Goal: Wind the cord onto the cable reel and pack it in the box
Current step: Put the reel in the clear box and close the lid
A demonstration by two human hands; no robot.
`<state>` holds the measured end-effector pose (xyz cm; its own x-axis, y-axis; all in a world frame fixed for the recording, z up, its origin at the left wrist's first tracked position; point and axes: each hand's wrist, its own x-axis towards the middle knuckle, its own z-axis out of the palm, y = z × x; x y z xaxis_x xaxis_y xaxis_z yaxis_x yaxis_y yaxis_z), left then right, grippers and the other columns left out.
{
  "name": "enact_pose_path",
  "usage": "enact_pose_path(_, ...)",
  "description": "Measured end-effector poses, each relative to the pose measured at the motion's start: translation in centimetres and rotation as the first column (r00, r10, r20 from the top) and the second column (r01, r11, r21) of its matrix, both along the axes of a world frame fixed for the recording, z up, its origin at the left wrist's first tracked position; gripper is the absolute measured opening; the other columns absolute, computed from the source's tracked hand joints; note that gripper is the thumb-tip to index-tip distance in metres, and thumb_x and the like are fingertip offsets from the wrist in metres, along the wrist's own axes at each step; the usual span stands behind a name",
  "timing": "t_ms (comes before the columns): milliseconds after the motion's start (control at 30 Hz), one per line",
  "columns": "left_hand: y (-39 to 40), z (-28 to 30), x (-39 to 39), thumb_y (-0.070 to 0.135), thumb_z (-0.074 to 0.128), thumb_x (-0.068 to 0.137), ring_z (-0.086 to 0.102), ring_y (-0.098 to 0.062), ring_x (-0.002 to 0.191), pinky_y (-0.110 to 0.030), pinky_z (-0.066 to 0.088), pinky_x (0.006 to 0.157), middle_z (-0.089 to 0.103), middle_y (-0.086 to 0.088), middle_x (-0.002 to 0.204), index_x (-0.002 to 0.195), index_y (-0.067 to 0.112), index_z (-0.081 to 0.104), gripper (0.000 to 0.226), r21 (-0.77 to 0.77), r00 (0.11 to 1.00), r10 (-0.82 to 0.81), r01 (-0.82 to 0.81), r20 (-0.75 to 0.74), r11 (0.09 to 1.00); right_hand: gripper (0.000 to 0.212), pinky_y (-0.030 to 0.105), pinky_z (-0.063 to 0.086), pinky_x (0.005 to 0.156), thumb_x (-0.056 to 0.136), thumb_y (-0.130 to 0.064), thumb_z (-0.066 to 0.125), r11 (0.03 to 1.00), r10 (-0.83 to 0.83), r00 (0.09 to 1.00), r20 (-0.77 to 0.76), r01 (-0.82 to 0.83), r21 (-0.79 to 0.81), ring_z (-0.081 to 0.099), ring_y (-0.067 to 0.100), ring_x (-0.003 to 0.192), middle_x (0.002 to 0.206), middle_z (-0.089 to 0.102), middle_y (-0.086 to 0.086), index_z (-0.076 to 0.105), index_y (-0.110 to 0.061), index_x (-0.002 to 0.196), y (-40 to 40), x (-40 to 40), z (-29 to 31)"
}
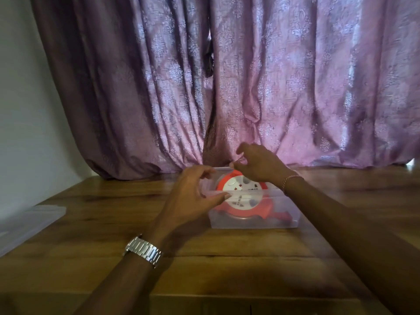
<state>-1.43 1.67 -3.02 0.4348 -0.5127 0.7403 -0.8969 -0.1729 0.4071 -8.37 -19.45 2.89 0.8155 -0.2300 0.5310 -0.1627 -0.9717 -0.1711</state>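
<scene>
1. the cable reel (241,201) lies flat inside the clear box (254,221) on the bench (204,258), straight ahead of both hands.
2. the left hand (193,196) hovers open at the box's near-left rim; its thumb seems to touch the reel, though blur leaves this uncertain.
3. the right hand (259,164), over the far rim, pinches something thin, too blurred to name.
4. the reel is red-orange with a white socket face upward.
5. a lid (29,221) waits well apart, left.
</scene>
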Motion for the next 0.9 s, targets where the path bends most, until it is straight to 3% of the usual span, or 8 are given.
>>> enact_pose_path(167, 8.0, 0.4, 2.1, 0.072, 0.069, 0.066, 0.058, -0.011, 0.111, -0.031, 0.049, 0.094, 0.063, 0.011, 0.119, 0.122, 0.035, 0.06, 0.068, 0.061, 0.966, 0.258, -0.259, 0.019, 0.964, 0.037, 0.036, 0.042, 0.086, 0.086, -0.035, 0.064, 0.96, 0.281, 0.959, 0.047, -0.281, -0.008, 0.054, 0.033, 0.106, 0.112, 0.057, 0.016, 0.054, -0.015, 0.116, 7.9, 5.7, 0.9)
enact_pose_path(233, 12.3, 0.3, 3.4, 0.073, 0.064, 0.069, 0.06, -0.018, 0.112, -0.033, 0.048, 0.093, 0.064, 0.004, 0.119, 0.127, 0.025, 0.062, 0.076, 0.109, 0.927, 0.374, -0.374, 0.015, 0.921, 0.037, 0.034, 0.041, 0.088, 0.085, -0.035, 0.065, 0.921, 0.388, 0.921, 0.037, -0.389, 0.03, 0.054, 0.031, 0.107, 0.113, 0.057, 0.014, 0.057, -0.018, 0.117, 12.1, 8.2, 0.4)
enact_pose_path(367, 21.5, -1.3, 5.4, 0.063, 0.073, 0.081, 0.06, -0.028, 0.123, -0.044, 0.05, 0.105, 0.063, -0.007, 0.133, 0.138, 0.019, 0.057, 0.073, 0.195, 0.824, 0.564, -0.546, -0.055, 0.815, 0.043, 0.031, 0.039, 0.097, 0.088, -0.034, 0.067, 0.839, 0.544, 0.833, -0.103, -0.541, 0.056, 0.051, 0.031, 0.117, 0.128, 0.057, 0.015, 0.058, -0.011, 0.123, 20.4, 13.0, -1.2)
enact_pose_path(433, 25.5, -2.3, 6.0, 0.067, 0.063, 0.077, 0.061, -0.032, 0.122, -0.048, 0.051, 0.103, 0.066, -0.011, 0.131, 0.138, 0.014, 0.058, 0.081, 0.253, 0.736, 0.676, -0.649, -0.031, 0.718, 0.047, 0.029, 0.037, 0.098, 0.087, -0.035, 0.067, 0.809, 0.587, 0.798, -0.136, -0.575, 0.118, 0.049, 0.031, 0.124, 0.135, 0.053, 0.013, 0.057, -0.011, 0.127, 24.2, 15.0, -2.2)
enact_pose_path(600, 33.3, -4.2, 7.3, 0.073, 0.048, 0.076, 0.064, -0.038, 0.11, -0.049, 0.053, 0.093, 0.071, -0.018, 0.121, 0.131, 0.006, 0.062, 0.088, 0.259, 0.522, 0.851, -0.831, 0.054, 0.493, 0.046, 0.032, 0.047, 0.092, 0.085, -0.04, 0.065, 0.763, 0.642, 0.743, -0.189, -0.594, 0.254, 0.058, 0.023, 0.109, 0.127, 0.062, 0.005, 0.06, -0.014, 0.122, 31.9, 19.9, -4.9)
enact_pose_path(667, 35.5, -4.8, 7.8, 0.072, 0.053, 0.079, 0.064, -0.039, 0.108, -0.051, 0.054, 0.091, 0.071, -0.018, 0.118, 0.125, 0.007, 0.064, 0.081, 0.261, 0.439, 0.896, -0.874, 0.062, 0.411, 0.037, 0.034, 0.051, 0.081, 0.083, -0.038, 0.064, 0.731, 0.66, 0.736, -0.15, -0.585, 0.35, 0.059, 0.018, 0.096, 0.117, 0.064, 0.001, 0.06, -0.02, 0.115, 34.6, 22.1, -6.2)
enact_pose_path(767, 37.6, -5.6, 8.8, 0.057, 0.07, 0.088, 0.064, -0.041, 0.101, -0.049, 0.056, 0.082, 0.069, -0.02, 0.109, 0.114, 0.004, 0.062, 0.06, 0.235, 0.32, 0.947, -0.923, 0.025, 0.305, 0.047, 0.026, 0.044, 0.066, 0.084, -0.044, 0.066, 0.689, 0.687, 0.718, -0.112, -0.596, 0.412, 0.054, 0.012, 0.09, 0.118, 0.061, -0.001, 0.052, -0.022, 0.123, 37.5, 25.2, -7.9)
enact_pose_path(900, 39.2, -5.9, 9.4, 0.051, 0.071, 0.09, 0.064, -0.042, 0.094, -0.045, 0.051, 0.067, 0.066, -0.021, 0.104, 0.107, 0.002, 0.058, 0.054, 0.211, 0.183, 0.976, -0.956, -0.113, 0.204, 0.06, 0.029, 0.046, 0.077, 0.086, -0.045, 0.066, 0.676, 0.696, 0.706, -0.132, -0.582, 0.451, 0.055, 0.017, 0.098, 0.128, 0.059, 0.004, 0.043, -0.018, 0.134, 40.0, 28.9, -8.6)
